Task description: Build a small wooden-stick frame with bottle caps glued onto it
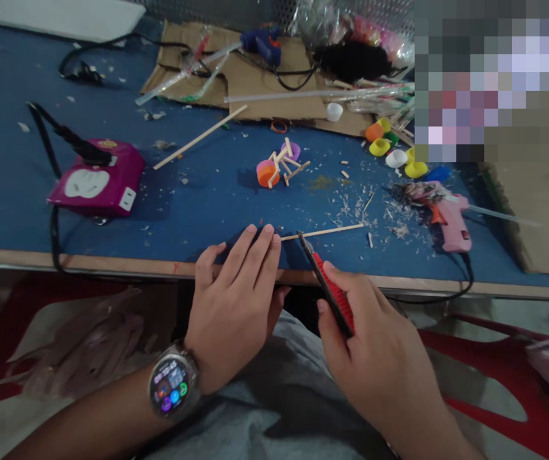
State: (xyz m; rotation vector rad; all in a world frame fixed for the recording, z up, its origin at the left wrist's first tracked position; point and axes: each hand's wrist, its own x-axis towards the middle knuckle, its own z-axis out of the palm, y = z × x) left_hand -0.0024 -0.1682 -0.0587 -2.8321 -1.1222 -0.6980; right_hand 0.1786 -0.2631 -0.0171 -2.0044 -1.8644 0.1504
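My left hand [236,294] lies flat at the table's front edge, fingers together, pressing down the near end of a thin wooden stick [324,232]. My right hand [374,358] is closed round a red-handled utility knife [329,287]. The knife's blade tip rests on the stick just right of my left fingertips. A small model of sticks and bottle caps [278,165] stands farther back on the blue tabletop [207,198]. A smartwatch sits on my left wrist.
A pink glue gun [447,214] lies right of the stick among wood shavings. Coloured bottle caps [389,144] sit behind it. A magenta power strip [94,182] with black cables lies at left. Cardboard [250,76], a blue glue gun [262,43] and a long stick [200,137] lie at the back.
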